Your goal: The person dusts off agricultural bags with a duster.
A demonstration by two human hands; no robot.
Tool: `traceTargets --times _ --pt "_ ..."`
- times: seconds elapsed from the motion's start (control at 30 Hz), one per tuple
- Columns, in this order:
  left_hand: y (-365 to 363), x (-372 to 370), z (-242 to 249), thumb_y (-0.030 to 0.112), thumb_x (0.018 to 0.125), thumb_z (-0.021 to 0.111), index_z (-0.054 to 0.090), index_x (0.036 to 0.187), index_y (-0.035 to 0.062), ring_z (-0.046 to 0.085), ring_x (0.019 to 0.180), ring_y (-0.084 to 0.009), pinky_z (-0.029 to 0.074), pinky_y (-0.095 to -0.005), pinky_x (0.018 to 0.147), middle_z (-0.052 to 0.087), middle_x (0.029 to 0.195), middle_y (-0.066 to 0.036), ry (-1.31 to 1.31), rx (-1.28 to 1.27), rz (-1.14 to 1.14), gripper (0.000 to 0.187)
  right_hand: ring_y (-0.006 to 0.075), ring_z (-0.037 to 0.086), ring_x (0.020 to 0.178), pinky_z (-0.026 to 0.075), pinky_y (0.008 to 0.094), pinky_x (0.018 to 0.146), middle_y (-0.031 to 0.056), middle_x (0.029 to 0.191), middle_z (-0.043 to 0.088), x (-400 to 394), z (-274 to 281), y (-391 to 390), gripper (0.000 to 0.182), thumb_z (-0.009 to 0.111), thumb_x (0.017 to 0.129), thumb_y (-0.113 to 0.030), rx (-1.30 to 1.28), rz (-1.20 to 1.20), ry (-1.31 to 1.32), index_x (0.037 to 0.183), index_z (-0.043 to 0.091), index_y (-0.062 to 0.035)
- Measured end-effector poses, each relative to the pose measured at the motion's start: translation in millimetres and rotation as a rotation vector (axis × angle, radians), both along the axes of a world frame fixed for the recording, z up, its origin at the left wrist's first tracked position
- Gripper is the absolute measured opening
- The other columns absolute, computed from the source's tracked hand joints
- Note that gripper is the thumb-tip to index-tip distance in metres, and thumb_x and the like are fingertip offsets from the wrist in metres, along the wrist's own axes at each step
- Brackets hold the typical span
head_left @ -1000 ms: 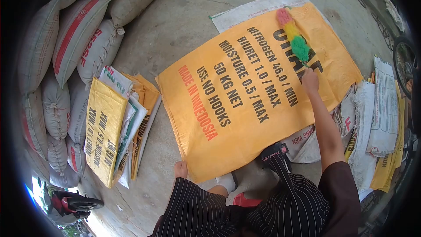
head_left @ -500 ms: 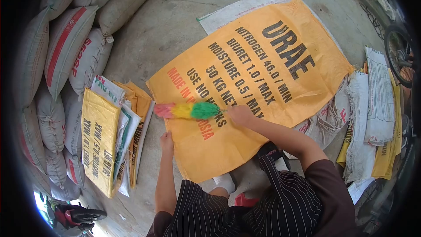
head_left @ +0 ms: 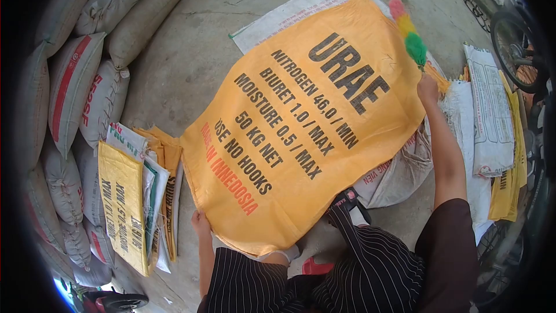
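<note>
A large yellow-orange woven sack (head_left: 272, 133) with black and red print lies spread in front of me, its near edge raised by my legs. My left hand (head_left: 201, 224) is closed on the sack's lower left edge. In my right hand (head_left: 427, 88), past the sack's right edge, is the handle of a feather duster (head_left: 407, 32) with pink, yellow and green bands. The duster points away from me, over the far right edge of the sack. Under the sack's far end a white sack (head_left: 289, 14) sticks out.
Filled sacks (head_left: 75, 87) are stacked along the left. Folded sacks (head_left: 124, 203) stand near my left hand, and more folded sacks (head_left: 489, 110) lie at the right. A crumpled white sack (head_left: 399, 171) lies below my right forearm. A bicycle wheel (head_left: 515, 49) is at far right.
My right hand has swept the duster from the sack's lower left to beyond its upper right edge. My left hand has moved down and left, with the sack's near edge shifting too.
</note>
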State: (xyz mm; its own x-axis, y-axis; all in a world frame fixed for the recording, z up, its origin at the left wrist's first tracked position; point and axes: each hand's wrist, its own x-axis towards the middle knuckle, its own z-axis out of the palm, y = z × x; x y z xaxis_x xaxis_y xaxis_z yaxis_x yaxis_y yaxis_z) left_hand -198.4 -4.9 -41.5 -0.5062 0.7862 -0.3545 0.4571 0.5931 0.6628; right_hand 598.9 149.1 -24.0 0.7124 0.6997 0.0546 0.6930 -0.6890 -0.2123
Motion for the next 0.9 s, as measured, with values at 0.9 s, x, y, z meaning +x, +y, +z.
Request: traceTargets --times 0.9 --pt "5 -30 -26 0.018 0.083 0.050 0.060 0.079 -0.0047 0.060 0.070 -0.0298 0.044 -0.0395 0.064 0.062 0.075 -0.018 0.377 -0.133 0.044 0.025 0.0385 0.054 0.062 0.041 0.0477 0.057 0.0191 0.063 0.055 -37 -32 -230 0.021 0.049 0.082 -0.020 0.001 0.595 0.153 0.070 0.048 -0.0032"
